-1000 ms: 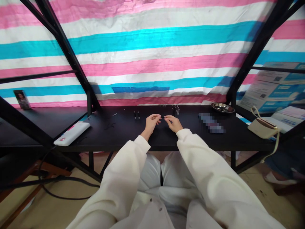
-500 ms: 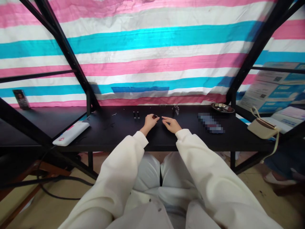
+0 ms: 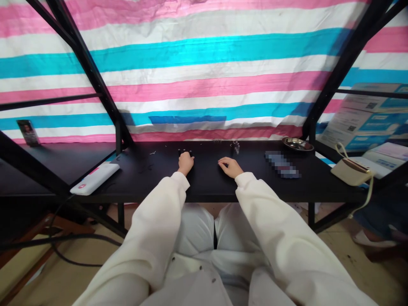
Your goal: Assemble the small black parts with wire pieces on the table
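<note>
Fingers (image 3: 185,156), left hand (image 3: 185,163), curled at small dark cylinders (image 3: 182,151).

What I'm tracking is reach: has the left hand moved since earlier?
Yes. The left hand moved left along the table, toward the white power bank.

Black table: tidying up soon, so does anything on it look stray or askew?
Small loose scraps lie scattered left of the left hand; a white flat device sits askew at the front edge.
</note>
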`<act>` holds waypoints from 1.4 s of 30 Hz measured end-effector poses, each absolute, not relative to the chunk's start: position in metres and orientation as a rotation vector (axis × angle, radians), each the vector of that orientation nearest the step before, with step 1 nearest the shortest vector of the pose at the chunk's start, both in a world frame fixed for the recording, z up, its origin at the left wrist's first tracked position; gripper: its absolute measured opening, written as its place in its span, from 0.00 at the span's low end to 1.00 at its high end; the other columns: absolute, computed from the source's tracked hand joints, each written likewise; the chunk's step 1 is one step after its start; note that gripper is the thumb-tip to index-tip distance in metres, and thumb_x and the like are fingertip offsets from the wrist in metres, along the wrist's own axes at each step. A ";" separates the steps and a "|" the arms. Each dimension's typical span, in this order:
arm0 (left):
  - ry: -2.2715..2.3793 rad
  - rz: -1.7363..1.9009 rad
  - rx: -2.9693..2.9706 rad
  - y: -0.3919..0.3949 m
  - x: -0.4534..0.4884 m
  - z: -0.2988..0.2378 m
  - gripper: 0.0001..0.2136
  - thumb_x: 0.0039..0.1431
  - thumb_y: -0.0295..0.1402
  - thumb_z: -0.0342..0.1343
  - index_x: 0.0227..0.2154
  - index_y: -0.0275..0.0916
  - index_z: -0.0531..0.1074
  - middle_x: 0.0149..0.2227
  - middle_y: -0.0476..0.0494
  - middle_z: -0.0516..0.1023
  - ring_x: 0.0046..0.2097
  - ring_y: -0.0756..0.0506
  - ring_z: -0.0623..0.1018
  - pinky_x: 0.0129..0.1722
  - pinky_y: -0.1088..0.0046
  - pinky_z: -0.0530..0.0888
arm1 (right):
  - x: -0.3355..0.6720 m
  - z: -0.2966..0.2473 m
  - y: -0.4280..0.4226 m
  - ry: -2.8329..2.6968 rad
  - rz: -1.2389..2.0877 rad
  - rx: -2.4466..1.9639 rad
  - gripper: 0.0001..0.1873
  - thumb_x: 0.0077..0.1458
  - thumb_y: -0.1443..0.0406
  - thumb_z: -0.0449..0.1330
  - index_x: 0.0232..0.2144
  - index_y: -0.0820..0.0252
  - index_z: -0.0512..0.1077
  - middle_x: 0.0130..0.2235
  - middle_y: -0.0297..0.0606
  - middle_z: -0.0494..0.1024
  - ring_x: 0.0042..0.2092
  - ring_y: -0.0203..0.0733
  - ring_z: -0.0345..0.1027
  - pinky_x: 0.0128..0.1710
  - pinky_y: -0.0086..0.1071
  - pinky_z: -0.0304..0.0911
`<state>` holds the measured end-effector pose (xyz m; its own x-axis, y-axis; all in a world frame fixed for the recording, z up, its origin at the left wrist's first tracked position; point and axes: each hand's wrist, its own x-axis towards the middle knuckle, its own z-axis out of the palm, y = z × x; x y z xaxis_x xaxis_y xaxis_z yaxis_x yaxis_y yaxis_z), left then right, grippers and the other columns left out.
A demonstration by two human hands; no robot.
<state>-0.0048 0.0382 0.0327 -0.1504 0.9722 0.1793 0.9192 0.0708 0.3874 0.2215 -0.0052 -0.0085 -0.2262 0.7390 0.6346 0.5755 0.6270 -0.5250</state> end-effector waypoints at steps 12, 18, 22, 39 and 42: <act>2.344 0.591 2.012 0.040 -0.005 0.030 0.14 0.56 0.39 0.51 0.39 0.34 0.73 0.40 0.32 0.75 0.44 0.37 0.76 0.40 0.65 0.71 | 0.222 -0.009 -0.005 -1.919 0.237 -1.034 0.11 0.53 0.65 0.54 0.25 0.59 0.75 0.34 0.40 0.77 0.33 0.38 0.70 0.36 0.33 0.66; 2.355 0.565 2.008 0.042 -0.006 0.030 0.15 0.56 0.40 0.51 0.40 0.34 0.73 0.41 0.31 0.75 0.45 0.37 0.75 0.41 0.65 0.71 | 0.223 -0.009 -0.005 -1.912 0.234 -1.036 0.10 0.52 0.65 0.54 0.25 0.59 0.75 0.33 0.39 0.76 0.32 0.37 0.69 0.36 0.32 0.65; 2.360 0.540 2.010 0.039 -0.005 0.034 0.16 0.57 0.41 0.51 0.41 0.34 0.72 0.42 0.30 0.74 0.46 0.37 0.75 0.41 0.65 0.71 | 0.223 -0.008 -0.006 -1.906 0.228 -1.045 0.10 0.52 0.65 0.54 0.25 0.60 0.74 0.33 0.39 0.76 0.32 0.37 0.69 0.35 0.31 0.64; 1.875 0.799 2.133 -0.006 0.018 0.016 0.15 0.55 0.45 0.50 0.24 0.40 0.73 0.28 0.45 0.76 0.33 0.47 0.75 0.31 0.75 0.65 | 0.260 -0.015 0.018 -1.302 0.166 -1.968 0.11 0.45 0.64 0.59 0.33 0.60 0.75 0.36 0.44 0.77 0.41 0.47 0.70 0.44 0.41 0.63; 1.804 0.855 2.130 -0.006 0.017 0.014 0.15 0.54 0.44 0.50 0.23 0.39 0.73 0.25 0.46 0.75 0.30 0.49 0.73 0.28 0.76 0.62 | 0.267 -0.010 0.028 -1.284 0.147 -2.049 0.13 0.43 0.64 0.61 0.35 0.61 0.75 0.41 0.48 0.76 0.45 0.51 0.69 0.46 0.44 0.61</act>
<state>0.0170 -0.0062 0.0137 0.0761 0.9552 0.2860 0.8263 -0.2209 0.5181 0.2669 0.0280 -0.0098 0.5010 0.8257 0.2591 0.7459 -0.2601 -0.6131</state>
